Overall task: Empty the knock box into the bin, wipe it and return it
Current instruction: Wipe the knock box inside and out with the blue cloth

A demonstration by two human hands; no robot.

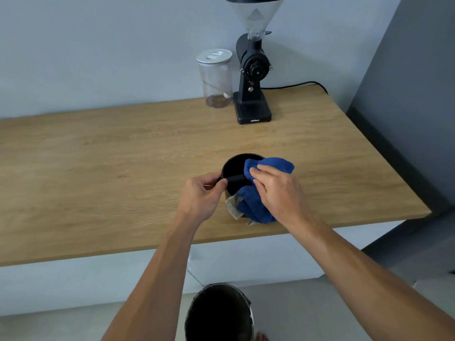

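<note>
Black knock box (231,168) looks rigid, light; left hand (200,193) fingers pinch its rim, right hand (278,190) fingers press soft blue cloth (258,183) inside.

Counter (98,153): knock box (232,168) on it, near the front edge, right of centre. Cloth (261,190) draped over the box's right rim, partly inside, hanging down its near side. Left hand (202,195) at the box's left rim; right hand (278,190) on the cloth. Grinder (252,77) at the back against the wall; jar (216,80) just left of it. Bin (219,313) on the floor, in front of the counter, below the box.
</note>
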